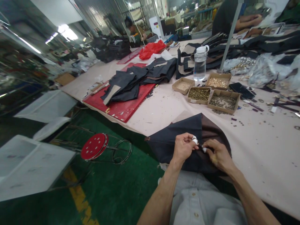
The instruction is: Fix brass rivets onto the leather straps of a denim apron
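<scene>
A dark navy fabric piece (166, 140) with a brown panel (212, 129) lies over the near table edge and my lap. Above it my left hand (184, 147) is closed in a pinch, with white wrapping on a fingertip. My right hand (217, 154) pinches close beside it, also with white wrapping on a finger. Something small and dark shows between the two sets of fingertips, too small to name. A small brown tab with a metal fitting (147, 139) sits at the fabric's left corner.
Several cardboard trays of small metal parts (223, 110) stand ahead, near a water bottle (200, 67) and a dark phone (242, 90). Dark cut pieces (131, 81) lie on a red board (122, 111). A red stool (95, 146) stands left. Other people sit across the table.
</scene>
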A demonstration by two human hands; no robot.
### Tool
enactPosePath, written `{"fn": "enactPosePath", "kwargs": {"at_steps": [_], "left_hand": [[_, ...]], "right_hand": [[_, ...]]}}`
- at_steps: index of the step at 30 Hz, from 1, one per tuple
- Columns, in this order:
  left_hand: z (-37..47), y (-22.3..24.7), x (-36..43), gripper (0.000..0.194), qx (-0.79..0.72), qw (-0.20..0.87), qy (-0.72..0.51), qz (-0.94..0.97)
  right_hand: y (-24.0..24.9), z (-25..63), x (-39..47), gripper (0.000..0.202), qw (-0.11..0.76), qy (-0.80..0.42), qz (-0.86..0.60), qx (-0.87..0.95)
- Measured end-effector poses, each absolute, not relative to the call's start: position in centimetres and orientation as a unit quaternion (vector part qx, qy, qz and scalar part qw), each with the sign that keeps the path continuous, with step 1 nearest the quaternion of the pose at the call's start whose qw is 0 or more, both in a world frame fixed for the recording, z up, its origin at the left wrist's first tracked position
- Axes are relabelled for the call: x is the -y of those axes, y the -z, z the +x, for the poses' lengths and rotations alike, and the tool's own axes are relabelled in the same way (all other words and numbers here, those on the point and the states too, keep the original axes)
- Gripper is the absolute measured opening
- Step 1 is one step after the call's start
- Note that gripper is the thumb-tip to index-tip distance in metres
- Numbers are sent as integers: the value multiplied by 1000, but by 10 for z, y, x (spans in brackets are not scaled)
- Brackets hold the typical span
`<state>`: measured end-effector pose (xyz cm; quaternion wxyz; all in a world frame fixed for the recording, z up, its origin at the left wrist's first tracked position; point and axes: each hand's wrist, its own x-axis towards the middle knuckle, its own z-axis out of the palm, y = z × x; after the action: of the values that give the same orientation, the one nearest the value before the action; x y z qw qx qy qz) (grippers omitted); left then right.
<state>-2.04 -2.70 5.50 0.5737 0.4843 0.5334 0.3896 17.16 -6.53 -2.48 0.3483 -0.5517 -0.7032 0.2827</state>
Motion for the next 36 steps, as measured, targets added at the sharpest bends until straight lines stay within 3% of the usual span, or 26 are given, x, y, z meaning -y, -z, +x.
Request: {"fn": "enactPosePath", "kwargs": {"at_steps": [4, 9, 27, 32, 36], "left_hand": [[-13, -53, 29, 18, -541, 570, -403, 470], [-3, -46, 33, 23, -516, 656, -404, 375], [11, -25, 32, 18, -523, 744, -256, 328], [14, -20, 28, 19, -505, 789, -222, 270], [21, -17, 28, 16, -539, 756, -240, 282]], "right_hand": [[24, 183, 69, 18, 407, -358, -553, 633], [13, 192, 71, 20, 428, -416, -538, 595], [3, 214, 62, 14, 380, -501, -478, 614], [7, 219, 61, 19, 405, -531, -479, 570], [6, 217, 62, 23, 420, -557, -472, 540]]}}
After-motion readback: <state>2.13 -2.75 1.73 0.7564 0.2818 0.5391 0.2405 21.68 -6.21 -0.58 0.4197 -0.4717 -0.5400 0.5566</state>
